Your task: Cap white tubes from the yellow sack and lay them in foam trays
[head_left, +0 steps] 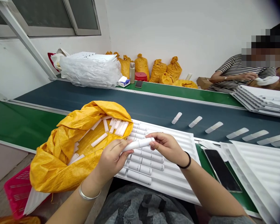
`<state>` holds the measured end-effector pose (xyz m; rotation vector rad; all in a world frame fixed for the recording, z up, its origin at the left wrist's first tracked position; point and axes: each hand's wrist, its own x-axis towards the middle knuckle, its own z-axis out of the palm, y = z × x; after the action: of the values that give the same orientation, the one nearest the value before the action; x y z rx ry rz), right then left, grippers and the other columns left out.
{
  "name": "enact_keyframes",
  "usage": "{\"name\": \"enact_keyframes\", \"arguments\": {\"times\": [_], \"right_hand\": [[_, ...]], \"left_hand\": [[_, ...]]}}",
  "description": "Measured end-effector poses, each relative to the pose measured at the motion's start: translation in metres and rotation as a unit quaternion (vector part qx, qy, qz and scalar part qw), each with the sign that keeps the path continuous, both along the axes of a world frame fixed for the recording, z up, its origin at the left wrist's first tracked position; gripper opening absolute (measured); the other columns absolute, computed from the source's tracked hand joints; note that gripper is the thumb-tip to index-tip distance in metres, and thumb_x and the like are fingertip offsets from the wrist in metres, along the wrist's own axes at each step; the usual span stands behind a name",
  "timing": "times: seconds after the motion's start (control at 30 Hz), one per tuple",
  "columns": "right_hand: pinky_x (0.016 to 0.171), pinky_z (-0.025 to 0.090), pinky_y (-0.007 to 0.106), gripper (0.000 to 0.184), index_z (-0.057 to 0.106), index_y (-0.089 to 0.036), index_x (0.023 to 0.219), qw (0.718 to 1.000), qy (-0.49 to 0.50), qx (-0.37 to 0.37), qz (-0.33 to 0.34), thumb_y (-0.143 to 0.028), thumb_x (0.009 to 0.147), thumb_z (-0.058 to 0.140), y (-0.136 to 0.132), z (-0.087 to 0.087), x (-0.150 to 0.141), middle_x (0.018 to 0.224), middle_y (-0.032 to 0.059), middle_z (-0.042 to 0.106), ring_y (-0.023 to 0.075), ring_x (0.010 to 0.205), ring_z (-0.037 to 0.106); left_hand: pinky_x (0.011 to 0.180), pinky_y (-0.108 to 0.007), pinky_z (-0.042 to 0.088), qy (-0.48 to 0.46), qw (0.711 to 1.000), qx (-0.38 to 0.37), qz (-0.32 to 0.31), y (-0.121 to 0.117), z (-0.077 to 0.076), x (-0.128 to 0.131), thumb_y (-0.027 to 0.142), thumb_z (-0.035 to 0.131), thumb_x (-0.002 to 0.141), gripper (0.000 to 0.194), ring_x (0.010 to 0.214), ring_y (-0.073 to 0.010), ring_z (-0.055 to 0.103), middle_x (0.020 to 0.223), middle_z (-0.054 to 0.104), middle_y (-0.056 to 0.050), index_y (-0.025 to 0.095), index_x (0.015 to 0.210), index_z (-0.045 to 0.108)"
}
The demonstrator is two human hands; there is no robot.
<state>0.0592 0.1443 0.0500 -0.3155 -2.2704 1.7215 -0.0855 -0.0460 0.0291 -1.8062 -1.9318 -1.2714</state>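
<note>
Both hands meet over the near edge of the bench. Left hand and right hand each pinch one end of a single white tube, fingers closed around it, holding it level just above the grooved white tray.

Tray so far: the left end of its grooves is filled with white tubes lying side by side in several rows; the grooves to the right and along the near edge are bare. By my reckoning well under half the tray is loaded.

Supply: yellow sack sits open just left of the tray, touching it, with loose white tubes scattered inside. Plenty left in there, though the bottom is hidden by folds.

Nearby: black phone lies flat between this tray and a second grooved tray at the right, which looks unfilled. A spaced line of white pieces lies on the dark conveyor belt beyond. Pink basket under the sack.

Across the belt, a person in a striped top works beside a stack of trays. Yellow sacks line the far wall.
</note>
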Motion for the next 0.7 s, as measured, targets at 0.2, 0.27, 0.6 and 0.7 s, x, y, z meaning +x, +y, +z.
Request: {"name": "enact_keyframes", "arguments": {"times": [0.2, 0.27, 0.6, 0.7], "right_hand": [[0.057, 0.048, 0.024, 0.037, 0.063, -0.014, 0.104, 0.999, -0.022, -0.045, 0.012, -0.044, 0.082, 0.062, -0.003, -0.003, -0.002, 0.069, 0.0028, 0.06, 0.0128, 0.061, 0.057], [0.056, 0.048, 0.024, 0.037, 0.062, -0.014, 0.105, 0.999, -0.015, -0.038, 0.016, -0.045, 0.084, 0.06, -0.006, -0.006, -0.001, 0.07, 0.0031, 0.06, 0.0128, 0.061, 0.057], [0.081, 0.045, 0.029, 0.024, 0.07, -0.019, 0.091, 0.92, -0.102, 0.372, 0.064, -0.035, 0.074, 0.072, 0.015, -0.05, -0.032, 0.092, 0.0075, 0.067, 0.0208, 0.088, 0.06], [0.082, 0.044, 0.028, 0.023, 0.065, -0.018, 0.103, 0.892, -0.205, 0.387, -0.112, -0.031, 0.084, 0.059, 0.067, -0.061, -0.056, 0.096, 0.0073, 0.068, 0.0202, 0.091, 0.061]], "left_hand": [[0.081, -0.03, 0.051, 0.038, 0.999, 0.011, -0.007, 0.001, 0.001, 0.001, 0.011, 0.062, 0.084, 0.036, 0.087, -0.0177, 0.061, 0.093, 0.066, -0.008, 0.015, 0.119, 0.055], [0.082, -0.03, 0.051, 0.035, 0.999, 0.008, -0.007, 0.001, 0.0, 0.002, 0.012, 0.061, 0.084, 0.034, 0.088, -0.018, 0.061, 0.095, 0.066, -0.008, 0.015, 0.118, 0.055], [0.095, -0.04, 0.048, 0.055, 0.984, -0.167, 0.037, 0.003, -0.044, -0.018, 0.018, 0.052, 0.088, 0.057, 0.11, -0.0257, 0.054, 0.119, 0.058, -0.014, 0.017, 0.141, 0.033], [0.1, -0.045, 0.042, 0.017, 0.937, -0.262, 0.232, -0.004, -0.048, -0.064, 0.017, 0.046, 0.086, 0.058, 0.12, -0.0322, 0.048, 0.13, 0.049, -0.021, 0.01, 0.141, 0.032]]}}
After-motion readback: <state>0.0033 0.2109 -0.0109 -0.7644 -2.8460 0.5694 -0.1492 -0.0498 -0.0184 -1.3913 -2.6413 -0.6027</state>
